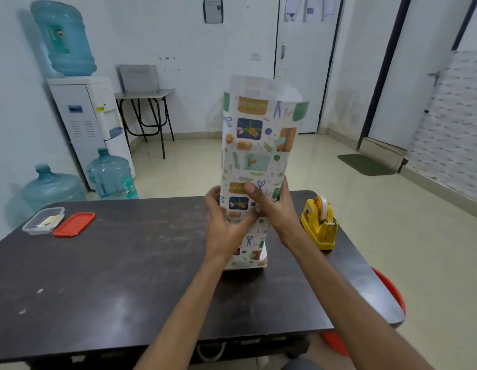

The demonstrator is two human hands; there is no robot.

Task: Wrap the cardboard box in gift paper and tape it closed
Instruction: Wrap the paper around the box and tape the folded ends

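**Item 1. Gift paper** (256, 145): a patterned sheet formed into a tall upright sleeve. Its foot rests on the counter (125, 263) near the middle, and the open top shows the white inner side. It probably stands on end so the long overlap faces the person and can be held flat.

**Item 2. Cardboard box:** not visible. It is judged to sit inside the lower part of the sleeve, behind the hands.

**Item 3. Left hand** (225, 225): at 9 o'clock of the sleeve. The fingers are curled round the near-left edge, gripping the paper.

**Item 4. Right hand** (277, 206): at 3 o'clock of the sleeve. The fingers reach round the far side and the thumb presses on the front face. Together the two hands clamp the wrap, likely to keep it tight and stop it springing open.

**Item 5. Tape dispenser** (320, 225): yellow, at 3 o'clock of the sleeve, just beside the right wrist. It is evidently kept within easy reach for sealing. Whether the seam already carries tape cannot be told.

**Item 6. Plastic container** (43, 220) with its red lid (74, 224) lying beside it: at 9 o'clock on the counter, well apart from the work.
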